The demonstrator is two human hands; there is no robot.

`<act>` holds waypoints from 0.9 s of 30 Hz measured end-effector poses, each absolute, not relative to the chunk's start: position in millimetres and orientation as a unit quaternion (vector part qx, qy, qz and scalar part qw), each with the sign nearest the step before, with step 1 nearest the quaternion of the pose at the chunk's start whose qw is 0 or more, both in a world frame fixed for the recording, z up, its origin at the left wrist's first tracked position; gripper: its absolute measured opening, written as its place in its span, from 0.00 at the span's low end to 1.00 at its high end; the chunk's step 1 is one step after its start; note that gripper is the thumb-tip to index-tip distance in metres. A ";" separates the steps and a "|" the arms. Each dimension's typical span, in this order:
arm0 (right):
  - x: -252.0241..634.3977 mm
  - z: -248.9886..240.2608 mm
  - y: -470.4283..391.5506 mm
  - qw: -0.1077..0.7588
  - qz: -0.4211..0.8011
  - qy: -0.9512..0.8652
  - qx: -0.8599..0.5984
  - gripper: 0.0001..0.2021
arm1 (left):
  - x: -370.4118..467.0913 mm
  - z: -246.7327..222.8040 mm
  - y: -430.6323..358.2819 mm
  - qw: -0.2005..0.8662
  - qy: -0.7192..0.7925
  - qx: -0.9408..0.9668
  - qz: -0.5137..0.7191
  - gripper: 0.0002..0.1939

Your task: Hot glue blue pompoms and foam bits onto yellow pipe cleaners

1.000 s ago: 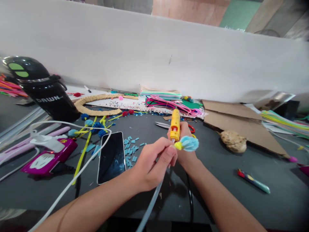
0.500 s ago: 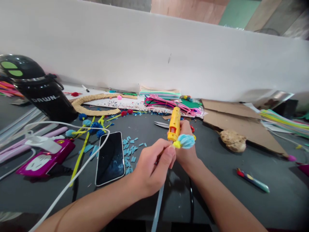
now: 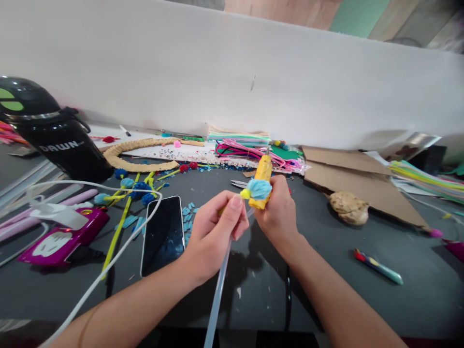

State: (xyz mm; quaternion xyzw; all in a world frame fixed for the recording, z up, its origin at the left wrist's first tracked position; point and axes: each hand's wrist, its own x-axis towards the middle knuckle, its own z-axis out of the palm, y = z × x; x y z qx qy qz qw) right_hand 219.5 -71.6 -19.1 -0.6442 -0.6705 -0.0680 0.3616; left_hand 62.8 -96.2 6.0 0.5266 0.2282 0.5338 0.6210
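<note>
My left hand (image 3: 213, 232) pinches a small pipe-cleaner flower by its yellow base, its fluffy light-blue flower head (image 3: 260, 189) pointing right. Behind that head is a yellow hot glue gun (image 3: 264, 166), gripped in my right hand (image 3: 280, 212) with the nozzle tilted up and away. The blue head covers part of the gun's body. From the gun's rear a long translucent glue stick (image 3: 217, 295) slants down past my left fingers. Beyond my hands lie scissors (image 3: 239, 184), partly hidden by the gun. Cut blue pieces (image 3: 187, 212) are scattered left of my left hand.
A phone (image 3: 162, 241), a magenta power strip (image 3: 81, 237) and a white cable (image 3: 119, 263) occupy the left. Behind them stand a black bottle (image 3: 68, 145) and finished blue flowers (image 3: 139, 192). Cardboard (image 3: 362, 186), a beige lump (image 3: 348, 208) and a pen-like tool (image 3: 379, 267) lie right.
My left hand has moved left and slightly up with the flower, which now sits in front of the glue gun's body. The glue stick's lower end has swung left. The view shifted slightly.
</note>
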 end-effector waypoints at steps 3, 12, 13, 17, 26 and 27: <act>219.1 -18.9 -72.3 0.340 -0.071 -0.674 -0.652 0.12 | 62.1 5.3 -95.0 0.629 0.238 0.509 0.537 0.14; 217.9 -17.3 -72.2 0.298 -0.086 -0.667 -0.677 0.12 | 66.0 5.3 -98.5 0.650 0.280 0.519 0.479 0.16; 217.3 -17.1 -72.2 0.292 -0.088 -0.667 -0.680 0.12 | 66.9 4.4 -98.4 0.651 0.282 0.519 0.476 0.16; 215.1 -16.3 -72.0 0.281 -0.086 -0.658 -0.693 0.12 | 68.8 1.0 -96.4 0.654 0.276 0.496 0.500 0.16; 213.0 -16.1 -73.7 0.294 -0.082 -0.653 -0.693 0.12 | 69.6 -1.9 -94.1 0.634 0.276 0.512 0.510 0.15; 212.8 -16.4 -73.8 0.292 -0.079 -0.654 -0.694 0.12 | 69.6 -2.5 -94.1 0.630 0.276 0.516 0.510 0.15</act>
